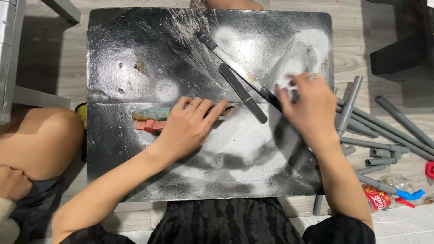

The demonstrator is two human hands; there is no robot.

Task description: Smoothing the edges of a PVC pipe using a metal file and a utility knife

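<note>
Our left hand [192, 124] lies flat, fingers spread, over a greenish stick [151, 113] running left-right on the surface [135, 58]; our right hand [307, 108], loosely curled, touches the knife [239, 72] handle end.

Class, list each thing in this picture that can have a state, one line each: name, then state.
Left hand: flat, pressing on pliers.
Pliers: lying flat, partly covered.
Right hand: blurred, fingertips at a blade's end.
Two blades: lying flat, diagonal.
Board: flat, streaked with paint.
Grey pipes: loose on the floor.
</note>
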